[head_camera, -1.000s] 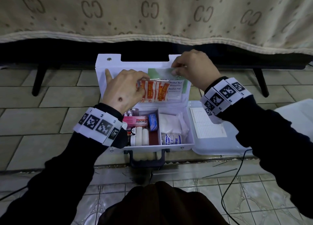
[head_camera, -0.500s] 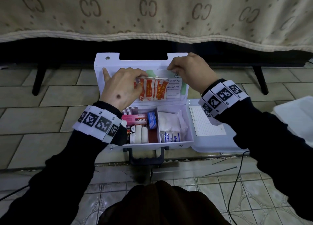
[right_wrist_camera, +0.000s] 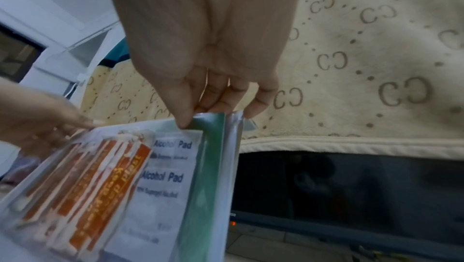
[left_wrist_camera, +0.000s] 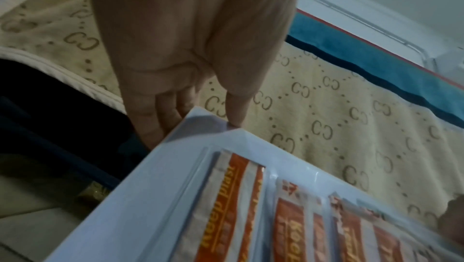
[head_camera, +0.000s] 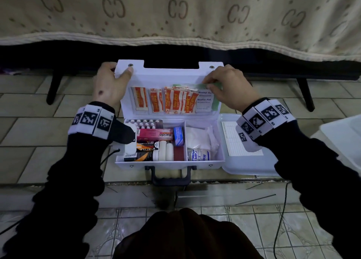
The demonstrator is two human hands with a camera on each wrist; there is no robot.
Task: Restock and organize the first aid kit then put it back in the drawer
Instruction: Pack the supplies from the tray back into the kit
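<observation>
First aid kit (head_camera: 170, 162): the white case sits open on the tiled floor just in front of a bed draped in a patterned blanket (head_camera: 175, 11), its lid (head_camera: 170, 73) standing upright at the far edge and its dark handle (head_camera: 170, 177) toward the person. A clear tray (head_camera: 250, 167) lies touching the case's right edge.

The left hand (head_camera: 108, 85) grips the lid's top left corner, thumb on the inner face and fingers (left_wrist_camera: 160, 115) behind it. The right hand (head_camera: 228, 89) pinches the top edge of the green packet (right_wrist_camera: 209, 167) at the right end of the lid's clear pocket, thumb in front and fingers curled behind.

Judging from this, the likeliest slip is at that pocket. The plasters (head_camera: 172, 101) lean against each other and overlap the alcohol pads (head_camera: 204, 102), so a tug on the green packet could drag them out with it or crumple them. If the left hand's hold eases, the lid could swing down onto the right hand.

In the base, the pink box (head_camera: 156, 134), tubes (head_camera: 140, 156), rolls (head_camera: 166, 150) and pill strip (head_camera: 143, 123) crowd the left compartment, while the cotton (head_camera: 199, 136) and bandage roll (head_camera: 198, 155) fill the right one. Anything standing proud could stop the lid shutting flat. Which item stands highest cannot be told.
</observation>
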